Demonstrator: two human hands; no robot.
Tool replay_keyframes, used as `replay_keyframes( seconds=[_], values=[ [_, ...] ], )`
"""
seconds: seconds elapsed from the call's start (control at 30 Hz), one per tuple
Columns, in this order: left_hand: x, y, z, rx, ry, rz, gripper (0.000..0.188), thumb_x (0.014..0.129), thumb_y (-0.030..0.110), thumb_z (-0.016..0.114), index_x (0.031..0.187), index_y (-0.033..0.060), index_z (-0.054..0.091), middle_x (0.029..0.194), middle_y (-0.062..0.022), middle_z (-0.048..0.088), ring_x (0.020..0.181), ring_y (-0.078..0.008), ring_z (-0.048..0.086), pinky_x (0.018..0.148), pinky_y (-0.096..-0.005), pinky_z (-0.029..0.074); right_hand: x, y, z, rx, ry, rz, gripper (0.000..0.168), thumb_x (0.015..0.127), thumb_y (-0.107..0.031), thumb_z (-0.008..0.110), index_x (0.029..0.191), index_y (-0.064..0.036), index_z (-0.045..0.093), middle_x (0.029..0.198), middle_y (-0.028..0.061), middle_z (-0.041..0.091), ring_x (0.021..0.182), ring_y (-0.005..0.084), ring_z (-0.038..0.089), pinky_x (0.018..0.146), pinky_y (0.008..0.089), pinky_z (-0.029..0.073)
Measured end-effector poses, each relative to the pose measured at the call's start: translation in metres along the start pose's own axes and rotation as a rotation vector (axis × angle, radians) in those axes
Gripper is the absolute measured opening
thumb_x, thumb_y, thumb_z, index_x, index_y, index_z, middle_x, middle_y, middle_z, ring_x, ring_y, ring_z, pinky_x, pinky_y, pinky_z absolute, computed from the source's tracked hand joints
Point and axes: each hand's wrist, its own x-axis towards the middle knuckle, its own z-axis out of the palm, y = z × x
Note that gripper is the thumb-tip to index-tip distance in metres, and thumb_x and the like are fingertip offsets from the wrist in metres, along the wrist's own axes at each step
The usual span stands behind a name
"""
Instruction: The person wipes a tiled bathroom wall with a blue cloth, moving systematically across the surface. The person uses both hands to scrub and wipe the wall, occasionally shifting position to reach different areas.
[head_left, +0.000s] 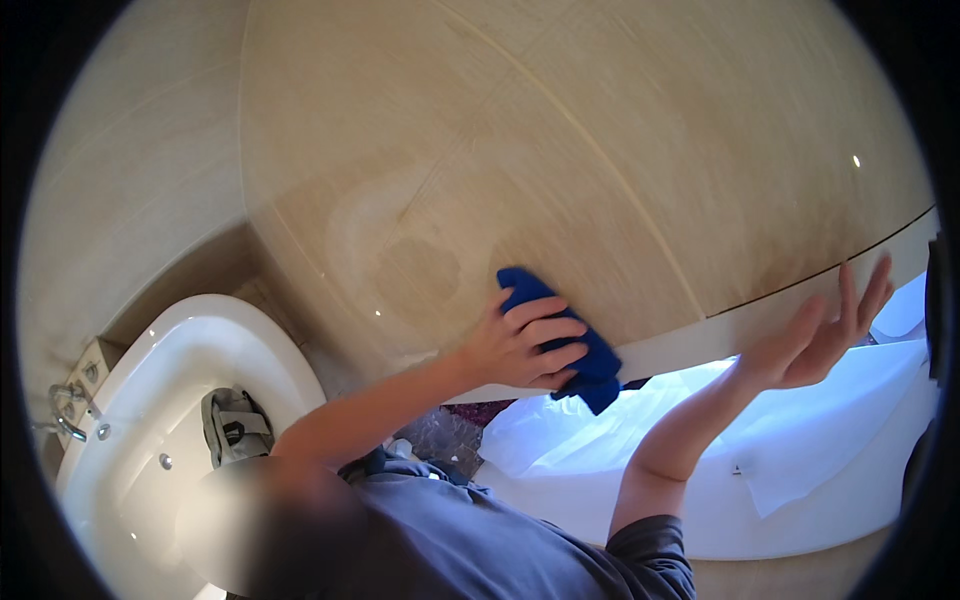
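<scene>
My left hand (529, 345) is closed around a folded blue cloth (596, 360), held against the lower part of a large beige tiled surface (450, 172). One end of the cloth hangs over the white edge strip (675, 349) below the tiles. At the right, my right hand (832, 322) is raised beside that strip, fingers apart and holding nothing; whether it touches the strip is unclear. Darker, damp-looking patches and streaks show on the tiles near both hands. A translucent white sheet (675, 427) lies below the strip, between my forearms.
On the left stands a glossy white basin (217, 319) with a chrome tap (67, 412) and a grey cloth-like item (236, 427) inside. The sheet partly covers a long white fixture (810, 532) at the lower right. Dark marbled flooring (446, 439) shows between them.
</scene>
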Motion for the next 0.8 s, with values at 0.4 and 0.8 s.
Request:
replay_keyframes(
  seconds=[0.4, 0.8],
  values=[
    [0.156, 0.024, 0.021, -0.161, 0.153, -0.055, 0.044, 0.061, 0.041, 0.073, 0.096, 0.0205, 0.055, 0.112, -0.0021, 0.055, 0.110, -0.0239, 0.048, 0.085, -0.0528, 0.035, -0.005, 0.058, -0.021, 0.433, -0.321, -0.423, 0.056, 0.098, -0.033, 0.017, 0.081, -0.003, 0.062, 0.077, 0.0164, 0.070, 0.081, 0.0319, 0.066, 0.089, 0.0431, 0.038],
    [0.001, 0.032, 0.025, -0.005, 0.093, -0.062, 0.047, 0.062, 0.054, 0.073, 0.099, 0.0313, 0.056, 0.111, 0.0020, 0.057, 0.109, -0.0214, 0.053, 0.099, -0.0525, 0.024, -0.040, 0.043, 0.001, 0.401, 0.045, -0.289, 0.045, 0.094, -0.035, 0.018, 0.069, -0.014, 0.049, 0.071, 0.0103, 0.069, 0.078, 0.0222, 0.056, 0.094, 0.0406, 0.035]
  ],
)
